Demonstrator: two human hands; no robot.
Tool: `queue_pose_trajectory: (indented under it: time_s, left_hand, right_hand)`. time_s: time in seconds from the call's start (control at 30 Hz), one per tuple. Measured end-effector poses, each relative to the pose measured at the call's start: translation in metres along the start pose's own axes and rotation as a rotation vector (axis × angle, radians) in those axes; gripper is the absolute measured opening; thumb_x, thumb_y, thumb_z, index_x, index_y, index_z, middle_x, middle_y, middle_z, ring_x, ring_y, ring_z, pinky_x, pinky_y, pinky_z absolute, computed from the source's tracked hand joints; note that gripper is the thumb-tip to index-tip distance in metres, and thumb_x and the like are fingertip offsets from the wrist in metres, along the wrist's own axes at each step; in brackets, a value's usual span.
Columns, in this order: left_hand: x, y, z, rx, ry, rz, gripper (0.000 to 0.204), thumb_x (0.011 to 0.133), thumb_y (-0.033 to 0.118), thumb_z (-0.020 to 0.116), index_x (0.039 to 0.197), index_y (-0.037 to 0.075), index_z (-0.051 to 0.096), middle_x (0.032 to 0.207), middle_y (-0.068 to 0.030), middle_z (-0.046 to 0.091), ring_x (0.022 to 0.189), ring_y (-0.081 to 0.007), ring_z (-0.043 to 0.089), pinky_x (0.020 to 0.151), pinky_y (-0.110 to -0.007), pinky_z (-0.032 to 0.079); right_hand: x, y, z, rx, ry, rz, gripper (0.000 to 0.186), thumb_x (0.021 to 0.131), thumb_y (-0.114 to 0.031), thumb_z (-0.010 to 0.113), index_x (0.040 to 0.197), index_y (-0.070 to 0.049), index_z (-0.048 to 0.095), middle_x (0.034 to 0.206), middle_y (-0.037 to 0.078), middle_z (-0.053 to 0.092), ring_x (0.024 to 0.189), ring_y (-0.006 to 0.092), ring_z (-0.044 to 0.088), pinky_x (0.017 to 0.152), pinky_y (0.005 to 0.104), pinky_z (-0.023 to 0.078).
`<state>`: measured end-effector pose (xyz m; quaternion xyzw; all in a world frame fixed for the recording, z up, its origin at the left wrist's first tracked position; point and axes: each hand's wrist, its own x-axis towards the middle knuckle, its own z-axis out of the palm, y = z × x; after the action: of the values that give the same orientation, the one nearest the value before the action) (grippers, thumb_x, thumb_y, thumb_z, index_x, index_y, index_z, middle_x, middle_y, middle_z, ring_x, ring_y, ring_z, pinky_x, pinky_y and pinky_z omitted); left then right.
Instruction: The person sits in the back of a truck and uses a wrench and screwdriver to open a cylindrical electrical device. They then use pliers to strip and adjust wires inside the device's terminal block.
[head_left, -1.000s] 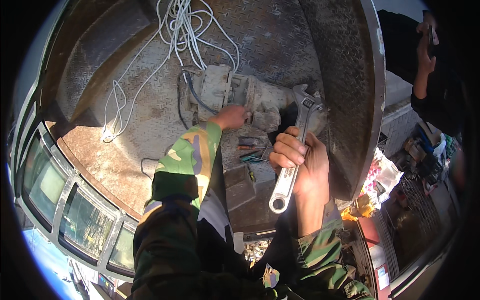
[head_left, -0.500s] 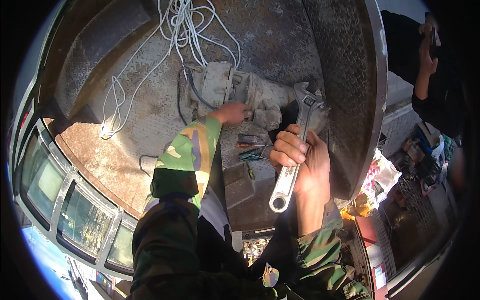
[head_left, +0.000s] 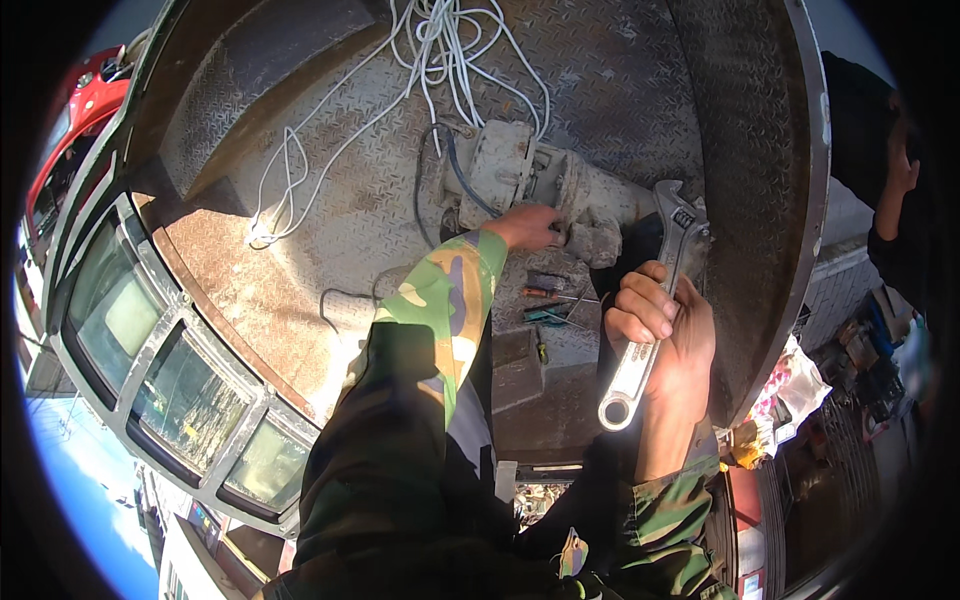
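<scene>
A dirty grey cast-metal machine, which looks like an electric pump [head_left: 500, 165], lies on its side on the patterned steel floor. My left hand [head_left: 527, 228] is against its near side, fingers curled round the part by its middle joint; their tips are partly hidden. Wrapped round the handle of a large silver adjustable wrench [head_left: 632, 375], my right hand [head_left: 672, 325] holds it slantwise. The wrench's jaw end lies over the pump's right end; from this angle I cannot tell whether it touches. A dark cable [head_left: 462, 170] curves out of the pump's left part.
A bundle of white cord [head_left: 440, 50] lies beyond the pump. Nearer me are screwdrivers and pliers [head_left: 548, 312] on the floor. A curved metal wall [head_left: 765, 180] rises at right, with a person [head_left: 890, 180] outside it. Framed windows [head_left: 190, 400] stand at left.
The whole view has shifted, so everything sits farther right and slightly lower. Both hands keep about the same places at the pump, and the wrench stays in my right hand.
</scene>
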<state>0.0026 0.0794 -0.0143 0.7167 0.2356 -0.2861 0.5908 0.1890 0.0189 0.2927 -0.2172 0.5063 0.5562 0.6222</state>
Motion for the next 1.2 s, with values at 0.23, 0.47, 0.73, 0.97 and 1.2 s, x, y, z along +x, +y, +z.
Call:
queue_pose_trajectory:
  time_s: [0.23, 0.47, 0.73, 0.97, 1.2]
  left_hand:
    - [0.018, -0.008, 0.005, 0.002, -0.124, -0.068, 0.062, 0.094, 0.043, 0.079, 0.137, -0.001, 0.068, 0.12, -0.0279, 0.075, 0.115, -0.0459, 0.071, 0.1, -0.052, 0.054]
    - [0.009, -0.018, 0.015, -0.026, 0.096, 0.037, 0.051, 0.097, 0.041, 0.076, 0.131, 0.004, 0.073, 0.114, -0.0278, 0.076, 0.111, -0.0449, 0.072, 0.095, -0.052, 0.055]
    - [0.029, -0.011, 0.004, -0.035, -0.11, -0.123, 0.051, 0.094, 0.036, 0.074, 0.134, 0.005, 0.074, 0.123, -0.0267, 0.075, 0.113, -0.0447, 0.072, 0.099, -0.054, 0.054]
    - [0.011, -0.004, -0.012, -0.015, -0.159, -0.046, 0.053, 0.098, 0.042, 0.07, 0.133, 0.001, 0.073, 0.127, -0.0284, 0.073, 0.121, -0.0453, 0.068, 0.104, -0.054, 0.05]
    - [0.032, -0.021, 0.003, -0.006, -0.12, -0.188, 0.051, 0.102, 0.045, 0.067, 0.13, 0.002, 0.074, 0.123, -0.0266, 0.073, 0.117, -0.0467, 0.068, 0.1, -0.053, 0.051]
  right_hand:
    - [0.0, -0.001, -0.001, -0.009, 0.005, 0.006, 0.035, 0.113, -0.025, 0.034, 0.097, -0.005, 0.058, 0.068, 0.0, 0.042, 0.052, 0.0135, 0.038, 0.056, 0.0342, 0.035]
    - [0.002, -0.001, -0.001, -0.01, 0.001, 0.023, 0.035, 0.114, -0.026, 0.033, 0.095, -0.006, 0.056, 0.067, 0.0, 0.041, 0.052, 0.0136, 0.038, 0.055, 0.0339, 0.034]
    - [-0.001, -0.001, -0.003, 0.002, -0.009, 0.019, 0.04, 0.115, -0.03, 0.03, 0.097, -0.005, 0.056, 0.068, 0.0, 0.04, 0.053, 0.0132, 0.037, 0.056, 0.034, 0.034]
    - [0.001, -0.002, -0.002, 0.051, -0.003, -0.009, 0.039, 0.114, -0.028, 0.034, 0.095, -0.004, 0.059, 0.068, -0.001, 0.04, 0.053, 0.0131, 0.037, 0.056, 0.0337, 0.034]
    - [0.002, 0.0, 0.0, 0.053, 0.016, 0.0, 0.045, 0.115, -0.031, 0.031, 0.095, -0.004, 0.06, 0.067, -0.001, 0.04, 0.053, 0.0133, 0.037, 0.056, 0.0338, 0.034]
